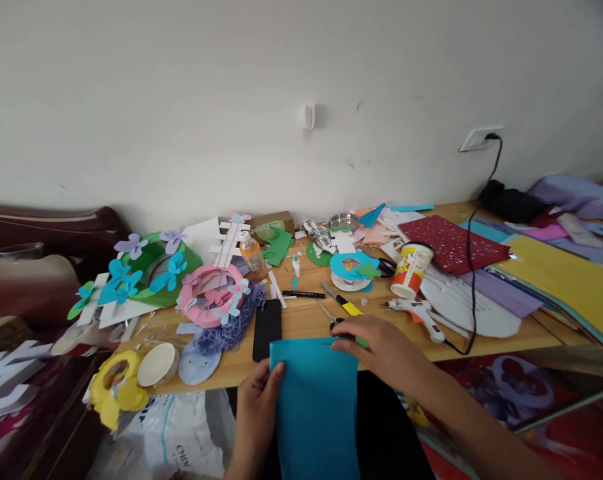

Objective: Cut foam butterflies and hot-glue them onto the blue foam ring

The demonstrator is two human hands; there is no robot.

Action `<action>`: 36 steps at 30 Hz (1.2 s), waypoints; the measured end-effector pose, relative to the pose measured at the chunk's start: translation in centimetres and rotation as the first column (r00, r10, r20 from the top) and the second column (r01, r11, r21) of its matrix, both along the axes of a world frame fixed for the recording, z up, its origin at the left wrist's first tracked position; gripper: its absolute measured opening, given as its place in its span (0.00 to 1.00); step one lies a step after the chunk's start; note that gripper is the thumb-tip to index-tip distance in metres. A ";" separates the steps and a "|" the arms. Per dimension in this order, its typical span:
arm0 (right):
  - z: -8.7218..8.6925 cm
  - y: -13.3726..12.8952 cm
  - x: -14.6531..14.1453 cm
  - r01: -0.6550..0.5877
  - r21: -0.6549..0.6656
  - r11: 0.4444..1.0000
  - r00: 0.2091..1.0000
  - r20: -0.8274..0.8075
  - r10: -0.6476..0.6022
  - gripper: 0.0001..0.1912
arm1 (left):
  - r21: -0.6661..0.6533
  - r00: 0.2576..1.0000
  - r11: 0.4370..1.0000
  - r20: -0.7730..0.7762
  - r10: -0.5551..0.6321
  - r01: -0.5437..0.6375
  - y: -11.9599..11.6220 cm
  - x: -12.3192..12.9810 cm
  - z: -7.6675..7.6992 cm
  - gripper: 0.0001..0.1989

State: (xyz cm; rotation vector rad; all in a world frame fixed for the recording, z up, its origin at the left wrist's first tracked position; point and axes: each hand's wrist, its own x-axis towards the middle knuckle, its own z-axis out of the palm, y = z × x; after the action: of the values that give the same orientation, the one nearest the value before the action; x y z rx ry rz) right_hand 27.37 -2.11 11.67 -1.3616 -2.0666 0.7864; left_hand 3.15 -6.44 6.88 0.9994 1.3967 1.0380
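A folded or stacked turquoise sheet (316, 407) hangs over the table's front edge in front of me. My left hand (261, 397) grips its left edge, thumb on top. At the sheet's upper right corner, my right hand (364, 343) is closed with its fingertips on the top edge. A slim tool with a green end (362, 342) shows in that hand; its kind is mostly hidden. Just beyond the fingers are scissors (335, 323) with dark handles, and a yellow-and-black cutter knife (348, 305). A black phone (267, 330) lies behind my left hand.
A glue gun (418, 310) lies at right, its cord running to a wall socket (481, 139). A paper cup (411, 270) and a drink bottle (252, 255) stand behind. Paper flower rings (214, 293) lie left. Coloured sheets (561, 280) are piled right.
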 end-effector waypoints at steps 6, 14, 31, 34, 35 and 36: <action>-1.0 -0.8 0.7 0.081 -0.265 0.961 0.946 -0.282 -0.157 0.19 | -0.047 0.994 0.994 0.018 0.103 -0.102 0.3 -1.7 0.0 0.25; -1.9 -1.3 -1.6 0.149 -0.370 0.917 0.865 -0.401 -0.302 0.19 | -0.081 0.993 0.992 0.053 0.103 -0.098 -0.1 -1.0 0.0 0.26; -2.8 -0.9 -0.9 0.207 -0.387 0.899 0.855 -0.374 -0.358 0.23 | -0.001 0.999 1.000 -0.038 0.004 -0.004 -0.5 -1.1 0.0 0.24; -3.1 -0.9 -0.9 0.206 -0.376 0.904 0.861 -0.370 -0.350 0.23 | 0.037 0.999 0.999 -0.046 -0.005 0.007 0.1 -1.3 -0.1 0.23; -3.1 -0.8 -0.9 0.206 -0.374 0.904 0.860 -0.372 -0.350 0.23 | 0.047 0.999 0.999 -0.051 0.000 0.002 0.4 -1.3 -0.1 0.22; -3.2 -0.8 -0.9 0.207 -0.373 0.904 0.859 -0.374 -0.351 0.23 | 0.053 0.998 0.999 -0.059 0.011 -0.008 0.7 -1.3 -0.1 0.22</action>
State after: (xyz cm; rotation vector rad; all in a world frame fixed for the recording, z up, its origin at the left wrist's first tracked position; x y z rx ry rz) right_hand 26.46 -2.92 8.48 -1.4547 -1.3935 1.2061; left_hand 1.85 -5.76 6.81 1.0712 1.4297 1.0645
